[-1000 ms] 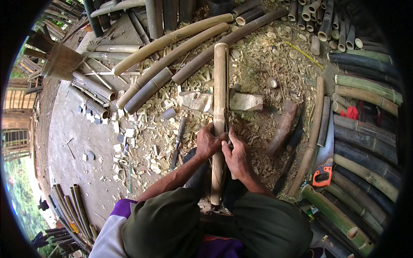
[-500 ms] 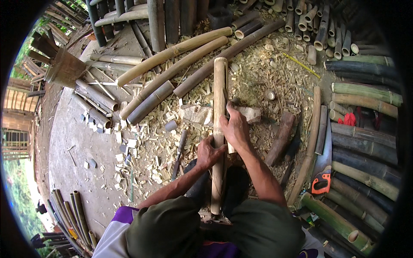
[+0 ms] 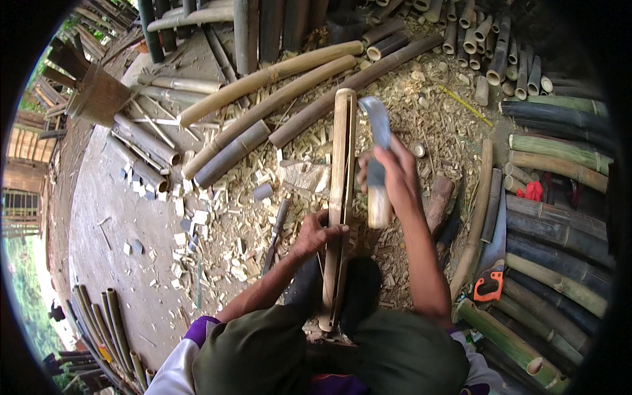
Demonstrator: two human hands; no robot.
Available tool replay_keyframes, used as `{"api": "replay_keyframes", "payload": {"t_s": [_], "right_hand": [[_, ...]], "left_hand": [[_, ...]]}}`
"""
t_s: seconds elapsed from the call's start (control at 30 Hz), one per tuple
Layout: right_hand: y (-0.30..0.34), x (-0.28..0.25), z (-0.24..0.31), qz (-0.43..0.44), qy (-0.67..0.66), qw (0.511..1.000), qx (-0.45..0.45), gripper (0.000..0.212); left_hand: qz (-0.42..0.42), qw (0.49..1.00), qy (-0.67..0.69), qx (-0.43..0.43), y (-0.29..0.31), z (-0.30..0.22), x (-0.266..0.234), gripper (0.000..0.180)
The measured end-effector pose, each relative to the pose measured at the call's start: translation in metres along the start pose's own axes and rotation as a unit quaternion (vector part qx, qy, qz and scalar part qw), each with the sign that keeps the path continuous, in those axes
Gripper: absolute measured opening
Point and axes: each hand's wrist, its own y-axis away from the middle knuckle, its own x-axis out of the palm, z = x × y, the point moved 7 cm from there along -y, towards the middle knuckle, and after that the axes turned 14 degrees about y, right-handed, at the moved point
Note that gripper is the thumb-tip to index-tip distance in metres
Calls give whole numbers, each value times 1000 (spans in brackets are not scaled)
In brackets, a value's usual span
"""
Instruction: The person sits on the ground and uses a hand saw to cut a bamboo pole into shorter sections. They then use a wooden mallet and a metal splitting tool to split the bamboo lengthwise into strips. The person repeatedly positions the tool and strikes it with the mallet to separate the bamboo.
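Observation:
A pale bamboo pole (image 3: 341,158) stands in front of me, running from between my legs toward the chip-strewn ground. A long dark slot shows down its right side. My left hand (image 3: 316,234) is closed round the pole at about its middle. To the right of the pole, apart from it, my right hand (image 3: 398,172) grips a billhook-like knife (image 3: 377,122) with a curved grey blade and a pale wooden handle. The blade tip points away from me, near the pole's far end. Motion smears the blade and fingers a little.
A whitish block (image 3: 306,175) lies behind the pole, with a chisel-like tool (image 3: 276,230) to the left. Cut bamboo lengths (image 3: 276,72) lie ahead, and stacked bamboo (image 3: 553,220) lines the right. An orange-handled saw (image 3: 490,282) rests there. Wood chips (image 3: 230,227) cover the ground.
My right hand has come off the pole and moved right, bringing the knife into plain view. My left hand keeps its hold, and the pole's upper end has shifted slightly right.

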Motion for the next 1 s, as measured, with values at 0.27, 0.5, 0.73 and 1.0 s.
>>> {"api": "replay_keyframes", "payload": {"t_s": [0.27,0.5,0.73,1.0], "right_hand": [[137,28,-77,29,-93,976,197,30],[146,32,-99,43,-136,953,266,34],[124,31,-108,43,-115,971,206,27],[56,22,-102,32,-90,978,185,21]], "left_hand": [[-26,999,18,-5,-2,7,7,48],[-132,977,-164,13,1,0,11,41],[-206,907,-349,112,2,1,14,50],[-202,930,-299,72,3,1,14,55]]}}
